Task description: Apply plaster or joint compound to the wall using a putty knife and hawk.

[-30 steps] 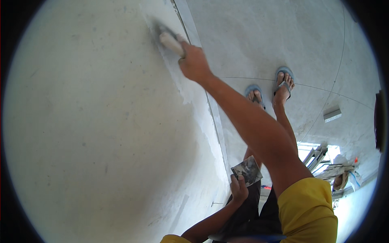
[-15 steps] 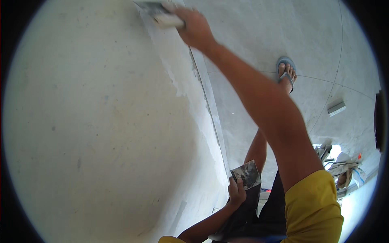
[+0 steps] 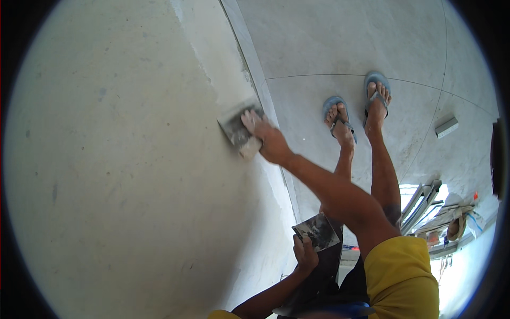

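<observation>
My right hand grips a wide putty knife with a pale handle. Its dark, smeared blade lies against the off-white wall, near the wall's bottom edge. A whiter band of filler with a ragged border runs along that edge. Low in the picture, by my thigh, my left hand is closed on a second putty knife. The broad metal face of that one is covered in grey and white smears, and its handle is mostly hidden by my fingers.
A pale skirting strip separates wall from grey tiled floor. My feet in grey flip-flops stand close to it. Further right lie a small grey block, metal profiles and a heap of mixed items.
My right hand has brought its putty knife from the top of the view down along the wall towards me. My left hand has barely shifted. Both feet show now instead of one.
</observation>
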Demonstrator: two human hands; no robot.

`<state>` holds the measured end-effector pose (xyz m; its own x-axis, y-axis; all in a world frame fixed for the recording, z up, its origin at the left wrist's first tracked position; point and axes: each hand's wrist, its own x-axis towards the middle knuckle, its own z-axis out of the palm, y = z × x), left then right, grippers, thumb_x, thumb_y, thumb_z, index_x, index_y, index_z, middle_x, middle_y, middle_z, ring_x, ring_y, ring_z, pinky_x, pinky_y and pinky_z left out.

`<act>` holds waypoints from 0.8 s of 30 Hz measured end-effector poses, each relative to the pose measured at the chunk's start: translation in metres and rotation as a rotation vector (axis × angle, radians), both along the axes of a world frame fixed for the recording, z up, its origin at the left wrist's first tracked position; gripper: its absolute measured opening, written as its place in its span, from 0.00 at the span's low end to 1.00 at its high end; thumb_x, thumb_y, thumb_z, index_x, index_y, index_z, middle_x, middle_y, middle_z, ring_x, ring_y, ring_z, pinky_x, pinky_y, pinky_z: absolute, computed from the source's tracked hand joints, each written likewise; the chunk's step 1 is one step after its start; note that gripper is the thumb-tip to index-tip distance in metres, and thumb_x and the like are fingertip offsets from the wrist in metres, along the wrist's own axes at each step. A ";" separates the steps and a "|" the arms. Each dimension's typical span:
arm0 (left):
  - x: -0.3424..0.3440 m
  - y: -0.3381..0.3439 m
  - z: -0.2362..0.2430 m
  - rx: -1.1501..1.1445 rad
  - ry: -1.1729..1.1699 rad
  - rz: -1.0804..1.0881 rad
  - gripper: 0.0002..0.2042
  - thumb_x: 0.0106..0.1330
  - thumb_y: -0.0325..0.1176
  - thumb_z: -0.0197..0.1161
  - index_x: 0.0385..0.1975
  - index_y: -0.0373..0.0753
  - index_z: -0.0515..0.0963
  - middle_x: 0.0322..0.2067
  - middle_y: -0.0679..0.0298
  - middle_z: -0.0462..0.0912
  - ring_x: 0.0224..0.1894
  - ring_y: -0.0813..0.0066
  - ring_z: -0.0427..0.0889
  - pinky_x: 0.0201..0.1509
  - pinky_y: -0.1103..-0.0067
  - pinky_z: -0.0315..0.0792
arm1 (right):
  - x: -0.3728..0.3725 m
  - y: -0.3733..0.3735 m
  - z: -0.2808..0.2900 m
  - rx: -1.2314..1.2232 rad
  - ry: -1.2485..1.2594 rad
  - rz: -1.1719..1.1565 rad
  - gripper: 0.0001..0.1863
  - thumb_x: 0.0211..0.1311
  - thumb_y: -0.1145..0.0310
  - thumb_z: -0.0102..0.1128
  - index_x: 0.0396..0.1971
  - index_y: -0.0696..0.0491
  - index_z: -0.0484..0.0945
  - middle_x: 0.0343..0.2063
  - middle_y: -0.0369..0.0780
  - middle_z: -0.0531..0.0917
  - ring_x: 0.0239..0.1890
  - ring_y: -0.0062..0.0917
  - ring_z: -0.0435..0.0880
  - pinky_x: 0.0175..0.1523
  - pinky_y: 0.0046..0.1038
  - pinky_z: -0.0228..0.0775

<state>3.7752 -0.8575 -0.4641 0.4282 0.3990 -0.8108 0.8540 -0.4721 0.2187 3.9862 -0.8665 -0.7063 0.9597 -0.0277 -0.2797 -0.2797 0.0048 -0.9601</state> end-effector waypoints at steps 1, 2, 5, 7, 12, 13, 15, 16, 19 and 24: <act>-0.005 0.000 -0.002 -0.008 0.000 -0.002 0.17 0.71 0.42 0.44 0.42 0.30 0.67 0.32 0.58 0.76 0.33 0.71 0.74 0.38 0.75 0.68 | -0.021 0.009 0.004 0.015 0.005 0.012 0.39 0.50 0.83 0.50 0.67 0.48 0.59 0.61 0.46 0.68 0.69 0.40 0.57 0.71 0.45 0.44; -0.010 0.000 -0.005 -0.002 -0.015 0.011 0.17 0.71 0.42 0.44 0.42 0.30 0.67 0.32 0.58 0.76 0.33 0.71 0.74 0.37 0.75 0.68 | -0.044 0.019 0.009 0.028 -0.001 0.022 0.40 0.49 0.84 0.51 0.67 0.49 0.58 0.61 0.47 0.67 0.69 0.40 0.57 0.71 0.45 0.44; -0.033 0.015 -0.005 0.007 0.053 -0.053 0.17 0.71 0.42 0.44 0.42 0.30 0.67 0.31 0.58 0.75 0.32 0.71 0.73 0.37 0.74 0.67 | -0.094 0.021 0.025 0.159 0.075 0.175 0.40 0.51 0.84 0.50 0.67 0.46 0.57 0.64 0.45 0.65 0.69 0.40 0.56 0.71 0.46 0.45; -0.048 0.018 -0.002 -0.004 0.144 -0.123 0.17 0.71 0.42 0.44 0.41 0.30 0.67 0.30 0.58 0.75 0.31 0.71 0.72 0.36 0.74 0.67 | -0.111 -0.004 0.017 0.194 0.002 0.294 0.38 0.52 0.83 0.51 0.66 0.45 0.59 0.62 0.45 0.67 0.67 0.41 0.61 0.69 0.45 0.50; -0.071 0.002 0.003 0.038 0.054 0.022 0.16 0.71 0.41 0.45 0.37 0.31 0.68 0.30 0.58 0.75 0.33 0.70 0.73 0.38 0.74 0.68 | -0.087 -0.085 -0.028 0.240 -0.006 0.551 0.27 0.52 0.76 0.55 0.56 0.47 0.73 0.38 0.48 0.82 0.38 0.44 0.82 0.47 0.38 0.72; -0.080 0.009 0.006 0.051 0.043 -0.019 0.16 0.70 0.41 0.49 0.38 0.31 0.69 0.31 0.55 0.78 0.36 0.67 0.78 0.39 0.72 0.70 | -0.051 -0.092 -0.023 0.198 -0.100 0.405 0.27 0.51 0.76 0.55 0.55 0.48 0.73 0.36 0.50 0.82 0.37 0.44 0.82 0.45 0.37 0.73; -0.098 0.006 0.011 0.086 0.058 -0.100 0.17 0.68 0.44 0.53 0.38 0.31 0.69 0.30 0.51 0.78 0.33 0.58 0.78 0.37 0.68 0.70 | 0.017 -0.103 -0.011 -0.065 -0.112 0.194 0.27 0.48 0.78 0.58 0.53 0.53 0.74 0.43 0.49 0.81 0.45 0.42 0.81 0.52 0.36 0.71; -0.109 0.005 0.013 0.106 0.095 -0.174 0.20 0.66 0.46 0.56 0.38 0.31 0.69 0.29 0.46 0.78 0.31 0.49 0.78 0.35 0.65 0.70 | 0.049 -0.105 -0.012 -0.158 -0.201 0.074 0.26 0.48 0.77 0.58 0.52 0.53 0.74 0.42 0.49 0.81 0.45 0.44 0.80 0.51 0.36 0.71; -0.136 0.012 0.004 0.003 0.193 -0.458 0.18 0.65 0.45 0.57 0.38 0.32 0.70 0.28 0.46 0.79 0.31 0.47 0.80 0.35 0.62 0.72 | 0.127 -0.109 0.000 -0.080 -0.153 -0.104 0.28 0.49 0.78 0.54 0.55 0.45 0.73 0.39 0.48 0.82 0.42 0.43 0.81 0.46 0.35 0.73; -0.144 0.038 -0.004 -0.046 0.214 -0.630 0.17 0.65 0.43 0.59 0.37 0.32 0.71 0.26 0.47 0.80 0.29 0.48 0.81 0.34 0.60 0.73 | 0.130 -0.059 -0.025 -0.097 -0.236 -0.084 0.19 0.61 0.73 0.49 0.53 0.57 0.74 0.52 0.48 0.77 0.56 0.41 0.75 0.61 0.42 0.63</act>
<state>3.6310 -0.8197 -0.4680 0.3958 0.0887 -0.9140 0.4450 -0.8892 0.1065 4.1165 -0.9259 -0.7313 0.9913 -0.1253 -0.0402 -0.0501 -0.0767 -0.9958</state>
